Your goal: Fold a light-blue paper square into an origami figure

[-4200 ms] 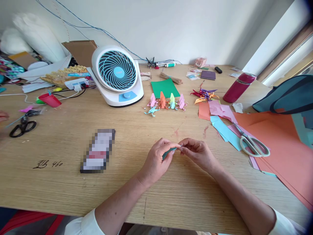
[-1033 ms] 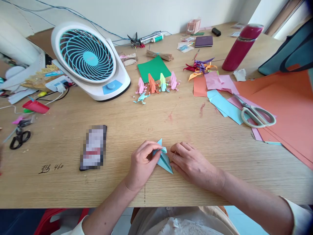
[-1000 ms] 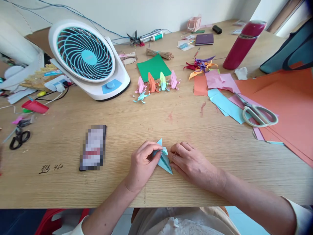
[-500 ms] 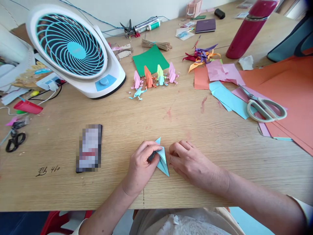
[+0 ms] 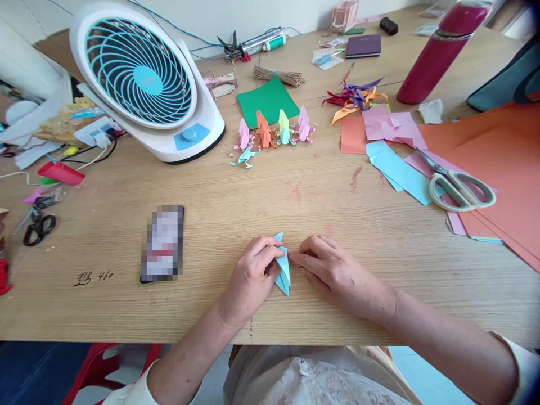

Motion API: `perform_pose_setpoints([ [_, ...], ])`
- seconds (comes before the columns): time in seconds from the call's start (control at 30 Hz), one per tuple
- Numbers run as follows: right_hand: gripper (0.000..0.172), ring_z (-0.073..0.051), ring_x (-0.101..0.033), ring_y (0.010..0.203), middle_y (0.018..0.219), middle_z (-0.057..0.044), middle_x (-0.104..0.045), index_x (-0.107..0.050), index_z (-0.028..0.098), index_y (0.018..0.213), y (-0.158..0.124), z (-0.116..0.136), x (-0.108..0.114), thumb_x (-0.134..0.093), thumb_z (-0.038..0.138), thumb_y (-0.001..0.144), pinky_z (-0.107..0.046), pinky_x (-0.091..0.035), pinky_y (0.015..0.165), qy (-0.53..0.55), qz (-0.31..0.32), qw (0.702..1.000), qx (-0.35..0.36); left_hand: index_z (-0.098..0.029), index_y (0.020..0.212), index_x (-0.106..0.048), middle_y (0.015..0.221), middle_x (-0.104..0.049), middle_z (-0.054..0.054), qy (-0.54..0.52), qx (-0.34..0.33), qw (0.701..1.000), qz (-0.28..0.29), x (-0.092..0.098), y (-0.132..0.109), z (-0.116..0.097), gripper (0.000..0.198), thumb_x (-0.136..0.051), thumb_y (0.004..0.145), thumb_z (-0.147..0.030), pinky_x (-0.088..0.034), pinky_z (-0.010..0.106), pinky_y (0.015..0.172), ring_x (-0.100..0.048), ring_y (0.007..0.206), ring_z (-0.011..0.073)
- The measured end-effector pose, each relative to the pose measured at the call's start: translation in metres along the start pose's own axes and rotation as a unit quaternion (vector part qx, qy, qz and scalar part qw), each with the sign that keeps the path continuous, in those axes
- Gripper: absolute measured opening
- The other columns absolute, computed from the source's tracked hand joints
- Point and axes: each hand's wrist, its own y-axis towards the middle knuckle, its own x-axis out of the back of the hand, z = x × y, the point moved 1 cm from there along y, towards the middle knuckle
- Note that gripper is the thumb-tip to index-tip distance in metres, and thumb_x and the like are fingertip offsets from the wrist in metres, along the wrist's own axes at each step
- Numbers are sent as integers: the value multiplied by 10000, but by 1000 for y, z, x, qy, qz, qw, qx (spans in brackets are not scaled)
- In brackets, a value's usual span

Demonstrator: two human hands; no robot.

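Note:
A small piece of folded light blue paper [image 5: 284, 267] with pointed ends lies on the table in front of me. My left hand [image 5: 257, 275] is closed on its left side, fingers over the top and thumb hidden behind a fold. From the right, my right hand [image 5: 333, 270] reaches the paper's right edge with bent fingers, the thumb and index tips pinched at that edge. Farther back, several folded paper figures in pink, orange [image 5: 265, 129], green and blue stand in a group, with a blue one [image 5: 244, 156] in front.
A phone [image 5: 162, 244] with a blurred screen lies left of my hands. A white fan [image 5: 194, 124] stands behind it. Scissors [image 5: 459, 185] rest on coloured paper sheets [image 5: 506, 169] at right. Beyond are a red bottle [image 5: 441, 56], green paper [image 5: 270, 101] and a stick bundle [image 5: 280, 75].
My right fingertips have come up against the paper's right edge, and the paper's flap looks narrower and more closed. The whole view has shifted slightly.

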Motion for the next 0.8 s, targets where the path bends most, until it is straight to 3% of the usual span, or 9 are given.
perform_pose_setpoints([
  [0.3,252,-200,-546,855,959,-100,-560,-654,133,1080,-1,-2,-1,-425,92,984,-354,-503,781,42,-16,999,-12,-164,1078,-623,1169,-631,95,50,-41,995,78,9,-2,-6,377,-432,852,70,-533,396,958,-597,1117,224],
  [0.47,238,-195,-555,858,960,-94,-562,-661,147,1036,0,-3,-1,-428,123,996,-346,-495,781,43,-22,999,-14,-178,968,-624,1021,-631,56,59,4,990,131,14,16,-10,151,-538,925,-60,-530,373,878,-607,1008,215],
  [0.57,230,-193,-559,860,963,-93,-562,-661,150,1034,0,-4,-1,-437,119,991,-339,-492,781,45,-23,999,-15,-182,1018,-621,1048,-596,55,85,36,981,171,18,30,-9,206,-645,858,-55,-512,370,889,-591,1015,219],
  [0.8,230,-185,-587,878,988,-86,-588,-655,169,1063,-3,-6,1,-449,113,977,-325,-480,785,99,-37,994,-40,-196,804,-606,923,-584,10,70,81,969,221,31,47,-9,147,-733,796,-123,-449,339,851,-564,978,214],
])
